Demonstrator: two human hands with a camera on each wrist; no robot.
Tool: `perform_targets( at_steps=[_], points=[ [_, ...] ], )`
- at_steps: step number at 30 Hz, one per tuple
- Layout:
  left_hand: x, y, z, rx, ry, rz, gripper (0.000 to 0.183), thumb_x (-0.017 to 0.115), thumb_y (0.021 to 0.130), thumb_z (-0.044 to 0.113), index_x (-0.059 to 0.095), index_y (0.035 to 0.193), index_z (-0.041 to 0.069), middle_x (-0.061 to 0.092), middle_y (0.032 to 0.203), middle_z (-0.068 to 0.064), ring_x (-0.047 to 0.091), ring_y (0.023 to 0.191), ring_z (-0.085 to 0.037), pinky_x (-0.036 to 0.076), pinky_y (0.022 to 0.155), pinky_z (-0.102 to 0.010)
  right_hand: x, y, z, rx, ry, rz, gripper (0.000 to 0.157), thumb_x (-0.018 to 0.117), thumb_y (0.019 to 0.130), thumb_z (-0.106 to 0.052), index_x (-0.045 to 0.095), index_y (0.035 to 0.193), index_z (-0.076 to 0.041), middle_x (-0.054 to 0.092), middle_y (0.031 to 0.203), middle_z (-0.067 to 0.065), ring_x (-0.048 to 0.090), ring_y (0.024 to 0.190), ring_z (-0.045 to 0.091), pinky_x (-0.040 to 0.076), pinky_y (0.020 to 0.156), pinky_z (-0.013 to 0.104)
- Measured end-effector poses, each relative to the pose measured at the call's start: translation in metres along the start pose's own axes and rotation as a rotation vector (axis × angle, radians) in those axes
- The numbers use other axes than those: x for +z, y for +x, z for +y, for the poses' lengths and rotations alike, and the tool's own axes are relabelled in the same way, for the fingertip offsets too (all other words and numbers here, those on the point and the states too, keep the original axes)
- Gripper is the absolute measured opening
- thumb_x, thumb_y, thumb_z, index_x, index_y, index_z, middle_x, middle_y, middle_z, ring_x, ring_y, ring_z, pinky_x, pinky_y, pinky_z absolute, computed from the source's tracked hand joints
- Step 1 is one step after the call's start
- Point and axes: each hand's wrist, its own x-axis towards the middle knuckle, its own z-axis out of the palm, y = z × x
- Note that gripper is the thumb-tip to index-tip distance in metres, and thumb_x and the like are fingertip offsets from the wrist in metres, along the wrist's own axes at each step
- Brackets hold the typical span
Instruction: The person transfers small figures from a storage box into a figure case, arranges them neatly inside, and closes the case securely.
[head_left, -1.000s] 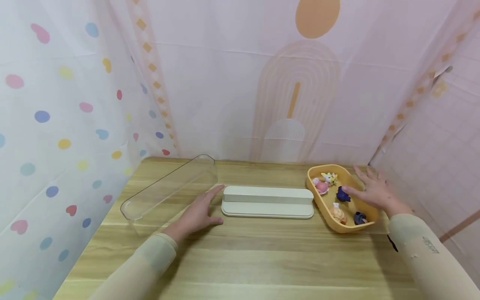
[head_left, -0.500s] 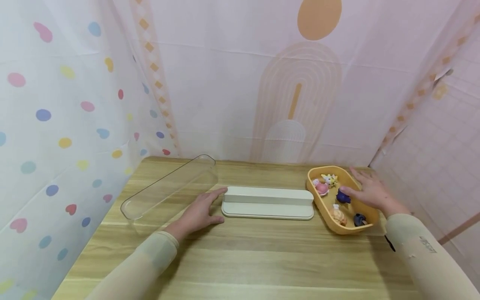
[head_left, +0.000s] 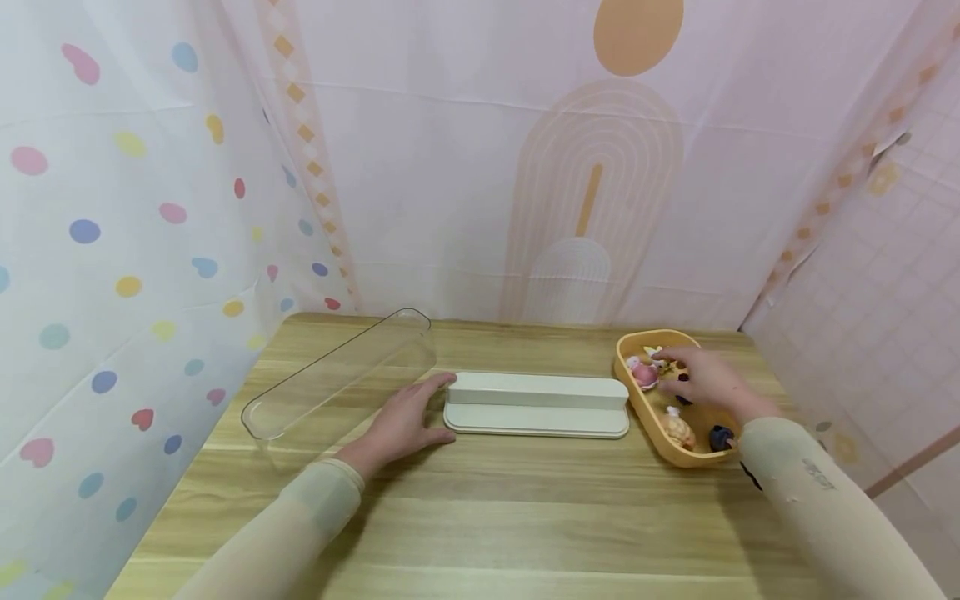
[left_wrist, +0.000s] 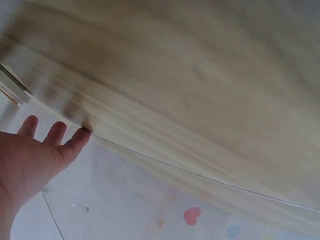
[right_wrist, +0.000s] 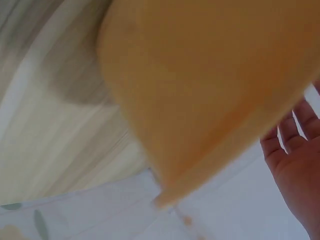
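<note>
My left hand (head_left: 401, 421) is at the left end of a white stepped display base (head_left: 536, 408). Its index fingertip meets the raised step, while the thumb lies at the front corner. Over the orange tray (head_left: 651, 433) at the right reaches my right hand (head_left: 708, 383), fingers apart and pointing left, holding nothing that I can see. Below and around it are small figurines: a pink one (head_left: 643, 373), a tan one with a white top (head_left: 677, 429), a dark blue one (head_left: 722, 437), and others partly hidden by the fingers. The right wrist view shows mostly the tray's outer wall (right_wrist: 200, 100).
A clear long cover (head_left: 337, 379) with a dark rim stands slanted on the wooden table (head_left: 525, 517), close to my left hand. Patterned cloth (head_left: 450, 167) hangs behind the table and along both sides.
My right hand has moved left from the tray's right rim to over the figurines. The left hand has shifted slightly right, up to the base's end.
</note>
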Motion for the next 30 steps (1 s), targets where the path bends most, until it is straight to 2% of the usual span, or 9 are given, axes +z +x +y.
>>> perform_targets(
  at_steps=[2,4,9,14,17,22,26,30],
  points=[
    [0.000,0.001,0.001,-0.003,-0.005,0.005,0.096,0.095,0.081,0.038,0.042,0.160,0.021,0.061,0.155,-0.014,0.058,0.140,-0.046,0.041,0.122,-0.064,0.006,0.006,-0.005,-0.040,-0.004,-0.011,0.050,0.083,0.092,-0.014,0.068,0.137,0.000,0.074,0.127,0.025,0.069,0.118,0.048,0.056,0.100,0.064],
    [0.001,0.003,0.001,-0.004,-0.016,0.011,0.095,0.096,0.080,0.038,0.044,0.159,0.021,0.063,0.154,-0.012,0.059,0.138,-0.045,0.042,0.121,-0.063,0.011,0.011,-0.009,-0.063,-0.029,-0.013,0.051,0.085,0.088,-0.010,0.069,0.135,-0.002,0.076,0.125,0.021,0.069,0.120,0.047,0.052,0.108,0.064],
    [0.005,0.007,0.001,-0.002,-0.029,0.017,0.091,0.096,0.080,0.037,0.046,0.154,0.021,0.060,0.156,-0.010,0.058,0.139,-0.045,0.041,0.121,-0.065,0.023,0.020,-0.015,-0.087,-0.102,-0.003,0.043,0.088,0.086,-0.014,0.074,0.126,-0.010,0.079,0.117,0.011,0.069,0.120,0.044,0.047,0.114,0.062],
    [0.006,0.007,0.002,-0.022,-0.040,0.016,0.089,0.096,0.080,0.035,0.046,0.152,0.022,0.061,0.156,-0.013,0.057,0.140,-0.045,0.038,0.122,-0.067,0.030,0.023,-0.014,-0.137,-0.150,0.024,0.035,0.090,0.085,-0.015,0.075,0.117,-0.014,0.072,0.094,0.002,0.067,0.100,0.031,0.053,0.105,0.057],
    [0.007,0.007,0.002,-0.028,-0.039,0.015,0.090,0.097,0.079,0.034,0.046,0.152,0.022,0.061,0.156,-0.012,0.056,0.140,-0.046,0.037,0.122,-0.067,0.032,0.022,-0.012,-0.140,-0.163,0.039,0.037,0.092,0.084,-0.016,0.074,0.116,-0.016,0.067,0.089,-0.001,0.064,0.094,0.025,0.055,0.099,0.053],
    [0.007,0.007,0.004,-0.024,-0.017,0.008,0.093,0.096,0.080,0.034,0.044,0.156,0.023,0.062,0.155,-0.010,0.056,0.140,-0.047,0.036,0.123,-0.067,0.037,0.020,-0.011,-0.112,-0.198,0.074,0.038,0.092,0.084,-0.019,0.075,0.117,-0.017,0.071,0.097,0.004,0.067,0.097,0.027,0.057,0.090,0.051],
    [0.007,0.007,0.005,-0.025,-0.018,0.005,0.092,0.096,0.081,0.034,0.043,0.157,0.023,0.062,0.156,-0.009,0.055,0.141,-0.047,0.036,0.123,-0.068,0.039,0.020,-0.012,-0.094,-0.230,0.099,0.028,0.087,0.089,-0.017,0.074,0.114,-0.017,0.069,0.094,0.003,0.065,0.093,0.026,0.057,0.084,0.050],
    [0.007,0.007,0.005,-0.026,-0.021,0.004,0.091,0.095,0.082,0.034,0.043,0.157,0.024,0.062,0.156,-0.009,0.054,0.143,-0.046,0.035,0.123,-0.068,0.039,0.020,-0.011,-0.086,-0.226,0.109,0.024,0.082,0.093,-0.015,0.074,0.115,-0.014,0.068,0.092,0.002,0.064,0.092,0.026,0.057,0.085,0.051]
  ],
)
